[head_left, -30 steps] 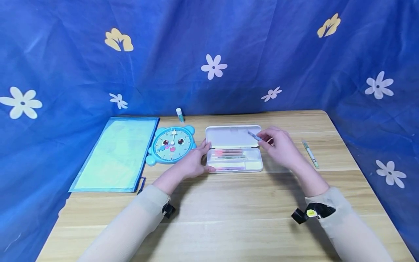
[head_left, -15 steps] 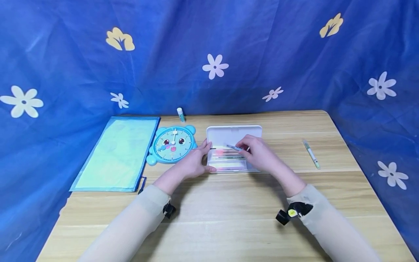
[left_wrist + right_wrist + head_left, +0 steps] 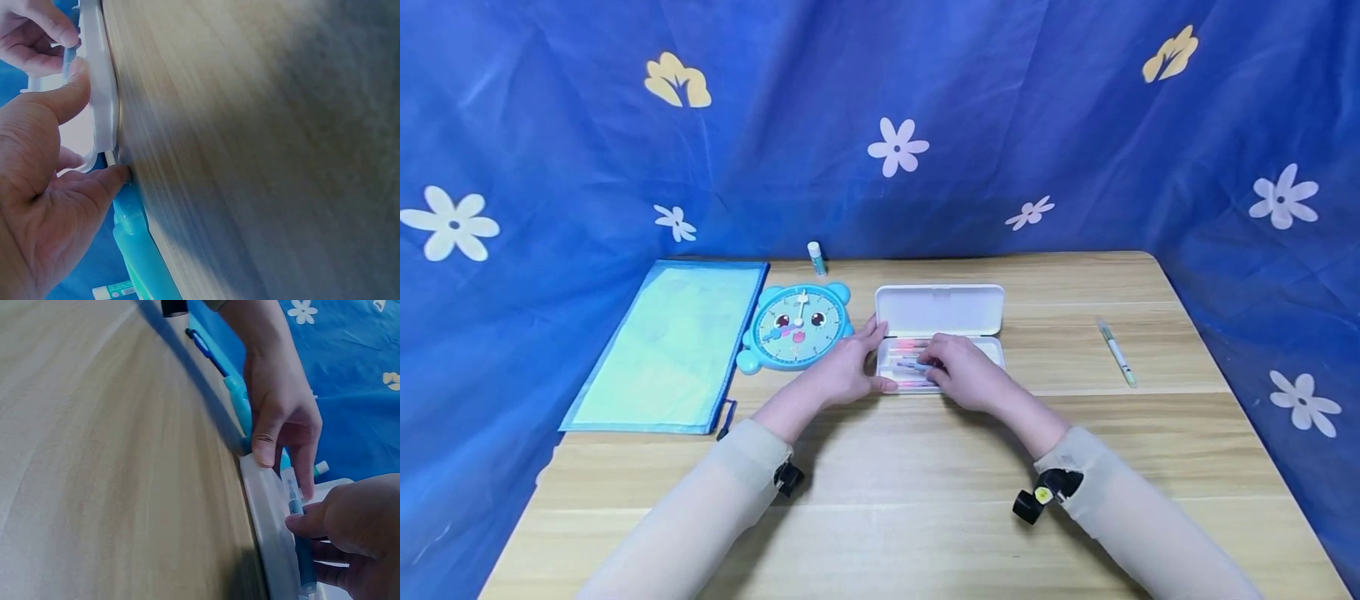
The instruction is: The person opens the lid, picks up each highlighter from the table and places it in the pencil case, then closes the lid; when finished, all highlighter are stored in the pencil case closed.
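An open white pencil case lies on the table in the head view, its lid raised at the back. Several slim pens lie in its tray. My left hand holds the case's left end, thumb at the front rim and fingers near the hinge. Over the tray, my right hand pinches a blue marker pen between thumb and fingers. This pen lies roughly lengthwise with the case, close above the other pens. The right hand hides the tray's right middle part in the head view.
Left of the case lies a blue toy clock with a cartoon face, beside a light-blue zip folder. A glue stick stands behind the clock. Another marker pen lies on the wooden table at right.
My right hand has moved left and toward me with the blue marker pen, from beside the lid down to the tray. My left hand has stayed at the case's left end.
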Demonstrator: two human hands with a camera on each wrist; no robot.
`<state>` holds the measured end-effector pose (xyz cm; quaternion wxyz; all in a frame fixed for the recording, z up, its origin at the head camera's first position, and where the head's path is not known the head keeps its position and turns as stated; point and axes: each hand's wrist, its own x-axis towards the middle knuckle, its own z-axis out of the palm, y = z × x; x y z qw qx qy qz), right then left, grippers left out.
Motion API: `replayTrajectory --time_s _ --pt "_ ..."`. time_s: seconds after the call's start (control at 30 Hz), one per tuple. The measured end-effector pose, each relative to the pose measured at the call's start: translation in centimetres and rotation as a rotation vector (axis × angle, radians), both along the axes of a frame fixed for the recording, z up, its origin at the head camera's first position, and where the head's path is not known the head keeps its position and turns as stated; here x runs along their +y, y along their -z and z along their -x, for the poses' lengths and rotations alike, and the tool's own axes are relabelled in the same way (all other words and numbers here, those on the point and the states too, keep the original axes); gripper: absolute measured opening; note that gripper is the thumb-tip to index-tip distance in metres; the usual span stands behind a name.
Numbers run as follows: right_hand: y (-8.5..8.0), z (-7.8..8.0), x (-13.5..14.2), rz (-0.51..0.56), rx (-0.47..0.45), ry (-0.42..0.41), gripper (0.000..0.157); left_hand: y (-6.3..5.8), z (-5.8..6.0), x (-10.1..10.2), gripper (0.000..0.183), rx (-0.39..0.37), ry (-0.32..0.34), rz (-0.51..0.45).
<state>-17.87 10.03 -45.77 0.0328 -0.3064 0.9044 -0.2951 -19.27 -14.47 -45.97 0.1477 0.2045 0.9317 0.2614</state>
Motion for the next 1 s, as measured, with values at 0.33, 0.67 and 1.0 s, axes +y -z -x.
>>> replayTrajectory --time_s 0.33,0.67,1.0 --pt "0.7 0.1 -0.3 -0.054 0.031 -0.073 0.014 -0.3 0.0 0.1 0.113 -0.006 -0.001 0.003" --pt "0.6 0.1 0.0 -0.061 0.045 -0.097 0.015 -0.2 0.0 0.1 0.113 0.002 0.006 0.001" --pt "-1.4 -0.2 2.0 0.023 0.031 -0.022 0.021 0.0 0.0 0.0 0.114 -0.013 -0.001 -0.027"
